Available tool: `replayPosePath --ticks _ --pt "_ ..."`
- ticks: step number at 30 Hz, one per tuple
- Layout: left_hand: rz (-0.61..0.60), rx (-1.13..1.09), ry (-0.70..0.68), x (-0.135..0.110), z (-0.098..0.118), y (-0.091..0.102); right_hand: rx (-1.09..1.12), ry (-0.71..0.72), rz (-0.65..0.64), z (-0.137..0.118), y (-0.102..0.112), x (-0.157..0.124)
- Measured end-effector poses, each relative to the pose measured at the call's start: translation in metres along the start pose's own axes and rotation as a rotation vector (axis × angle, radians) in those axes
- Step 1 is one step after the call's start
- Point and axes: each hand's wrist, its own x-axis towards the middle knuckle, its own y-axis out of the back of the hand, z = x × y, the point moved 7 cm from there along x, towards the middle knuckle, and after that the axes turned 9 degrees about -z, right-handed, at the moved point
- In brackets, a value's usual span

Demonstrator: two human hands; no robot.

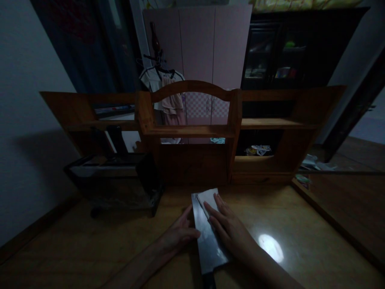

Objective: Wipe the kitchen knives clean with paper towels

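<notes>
A cleaver (207,241) with a broad metal blade and a black handle lies lengthwise before me, its handle towards the bottom edge of the view. My left hand (182,230) grips the blade's left edge, thumb on top and the other fingers partly hidden beneath. Across the upper part of the blade, my right hand (224,222) presses a folded white wipe (208,196) with its fingers stretched over it. Whether the wipe is paper or cloth I cannot tell.
A black knife holder (117,182) with dark-handled knives stands on the wooden table (120,241) at left. Behind, a wooden shelf unit (189,130) spans the table's back. Light reflects off the tabletop to the right of my right hand.
</notes>
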Motion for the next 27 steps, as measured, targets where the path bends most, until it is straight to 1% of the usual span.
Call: replayPosePath --ticks 3,10,14,17,19,23,27 --pt "-0.012 0.018 -0.017 -0.001 0.000 -0.001 -0.012 0.043 -0.045 -0.008 -0.004 -0.002" --pt "-0.017 0.074 0.020 -0.001 0.000 0.001 0.031 0.217 -0.186 -0.041 -0.009 -0.011" --pt "-0.023 0.055 0.033 0.000 -0.003 0.003 0.055 0.263 -0.191 -0.048 -0.007 -0.011" --pt "-0.028 0.046 0.020 0.001 -0.002 0.003 0.069 0.252 -0.160 -0.044 -0.006 -0.010" --pt "-0.026 0.042 0.028 0.002 -0.003 0.004 0.060 0.218 -0.132 -0.037 -0.005 -0.008" --pt "-0.005 0.041 0.053 0.001 -0.003 0.005 0.044 0.090 -0.072 -0.016 -0.002 -0.005" --pt "-0.001 0.040 0.066 -0.001 -0.001 0.001 0.045 -0.012 -0.032 0.001 -0.004 -0.004"
